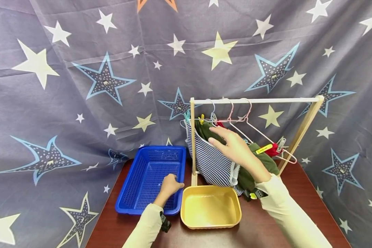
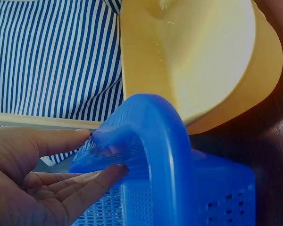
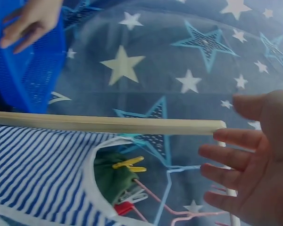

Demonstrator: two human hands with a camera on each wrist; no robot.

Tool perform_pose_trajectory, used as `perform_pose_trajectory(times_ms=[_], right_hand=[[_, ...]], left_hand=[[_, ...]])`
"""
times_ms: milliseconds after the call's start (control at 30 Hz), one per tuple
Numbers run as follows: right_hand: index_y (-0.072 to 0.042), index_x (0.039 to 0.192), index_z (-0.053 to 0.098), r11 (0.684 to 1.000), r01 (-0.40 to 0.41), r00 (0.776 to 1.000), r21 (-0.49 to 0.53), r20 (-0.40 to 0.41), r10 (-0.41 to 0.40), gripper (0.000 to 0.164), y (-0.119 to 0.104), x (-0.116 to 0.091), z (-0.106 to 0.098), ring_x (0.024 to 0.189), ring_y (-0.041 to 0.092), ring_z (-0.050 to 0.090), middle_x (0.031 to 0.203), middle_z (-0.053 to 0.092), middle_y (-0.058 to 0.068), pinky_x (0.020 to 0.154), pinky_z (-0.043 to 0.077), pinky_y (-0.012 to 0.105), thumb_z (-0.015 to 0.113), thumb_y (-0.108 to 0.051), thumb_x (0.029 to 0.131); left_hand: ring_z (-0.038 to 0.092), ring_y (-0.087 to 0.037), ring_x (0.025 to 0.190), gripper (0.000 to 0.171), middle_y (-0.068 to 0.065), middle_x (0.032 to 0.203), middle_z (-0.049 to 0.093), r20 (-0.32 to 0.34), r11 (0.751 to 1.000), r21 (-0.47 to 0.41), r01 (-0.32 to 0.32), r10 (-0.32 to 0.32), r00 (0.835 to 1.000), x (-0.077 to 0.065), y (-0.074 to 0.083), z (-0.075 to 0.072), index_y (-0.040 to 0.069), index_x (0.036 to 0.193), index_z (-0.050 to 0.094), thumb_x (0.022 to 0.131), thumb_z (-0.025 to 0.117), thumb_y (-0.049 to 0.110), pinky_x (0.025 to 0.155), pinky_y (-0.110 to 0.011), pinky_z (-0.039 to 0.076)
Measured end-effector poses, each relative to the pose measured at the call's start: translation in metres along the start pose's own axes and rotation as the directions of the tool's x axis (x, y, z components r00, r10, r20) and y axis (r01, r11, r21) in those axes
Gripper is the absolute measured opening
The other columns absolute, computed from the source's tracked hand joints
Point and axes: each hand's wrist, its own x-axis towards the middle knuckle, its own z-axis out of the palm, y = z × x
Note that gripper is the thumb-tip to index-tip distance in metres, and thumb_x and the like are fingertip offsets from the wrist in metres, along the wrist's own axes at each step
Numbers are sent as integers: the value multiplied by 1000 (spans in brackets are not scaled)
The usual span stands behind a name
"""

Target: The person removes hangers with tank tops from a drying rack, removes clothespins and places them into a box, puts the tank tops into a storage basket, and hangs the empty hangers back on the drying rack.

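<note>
My left hand [image 1: 170, 186] is at the right rim of a blue plastic basket [image 1: 120, 199], its thumb over the rim and its fingers inside. In the left wrist view, thumb and straight fingers [image 2: 99, 181] stand apart on either side of the wall; firm contact is unclear. My right hand [image 1: 234, 144], fingers spread, hovers before the clothes rack and holds nothing. Behind and below it hangs a blue-and-white striped garment [image 1: 209, 162], with a dark green garment [image 1: 246, 179] beside it. The right wrist view shows the palm near the rack's wooden post [image 3: 132, 124].
A yellow basin [image 1: 210, 225] stands right of the basket, in front of the rack. Pink hangers [image 1: 247, 119] and a blue hanger [image 1: 213, 109] hang from the white rail [image 1: 266, 100]. A yellow clip [image 1: 264, 148] sits on the green cloth. Star-patterned fabric [image 1: 111, 51] covers the back.
</note>
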Motion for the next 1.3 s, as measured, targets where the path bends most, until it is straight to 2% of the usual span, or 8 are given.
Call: perform_pose_trajectory(times_ms=[100,233,333,500,667,800,1033,1300], right_hand=[[-12,141,61,999,-36,998,23,-41,37,46,-1,8,-8,130,32,60,143,62,11,106,48,51,66,-31,100],[-6,135,65,997,-58,995,48,-81,62,41,1,19,-15,120,34,66,134,68,15,101,51,51,67,-23,99],[-3,132,66,993,-94,990,73,-95,100,37,3,25,-17,113,36,69,128,70,17,96,53,52,67,-20,99],[-1,127,69,980,-171,978,106,-99,182,33,5,32,-19,114,35,70,124,72,18,98,53,50,64,-17,99],[1,123,71,974,-210,971,81,-98,217,31,9,38,-17,107,36,71,118,73,20,94,53,50,61,-15,99],[0,121,72,970,-236,969,52,-63,239,30,13,42,-17,102,35,70,115,74,20,92,52,50,59,-14,99],[2,120,72,962,-274,962,-6,8,274,30,17,48,-20,117,41,66,122,70,24,102,49,53,60,-14,98],[3,116,74,949,-316,948,-14,42,316,29,20,55,-16,122,42,63,125,68,24,106,47,53,61,-14,96]], left_hand=[[70,-26,72,37,-22,88,74,9,1000,-7,23,-23,1000,1,0,2,-9,99,73,76,88,16,66,-39,60],[60,-16,53,23,-12,69,70,12,999,-22,37,-37,999,2,1,5,-3,82,74,76,88,14,50,-28,51],[62,-16,54,22,-12,72,71,11,998,-24,58,-58,998,3,2,6,-3,83,76,75,88,13,51,-28,53],[65,-18,54,19,-16,76,73,21,993,-53,101,-100,995,3,5,7,-4,83,76,74,87,8,50,-29,55],[67,-19,53,21,-19,82,73,25,990,-68,122,-121,992,4,7,8,-6,88,74,74,85,5,48,-28,56],[67,-19,52,21,-21,84,73,18,989,-63,132,-131,991,5,8,8,-6,88,73,73,85,4,47,-27,56],[66,-18,51,21,-20,84,74,4,992,-43,123,-122,992,4,8,9,-5,86,75,73,86,6,47,-27,55],[65,-18,49,15,-17,76,72,-8,993,-53,110,-110,994,3,6,10,-5,81,75,72,83,3,46,-27,55]])
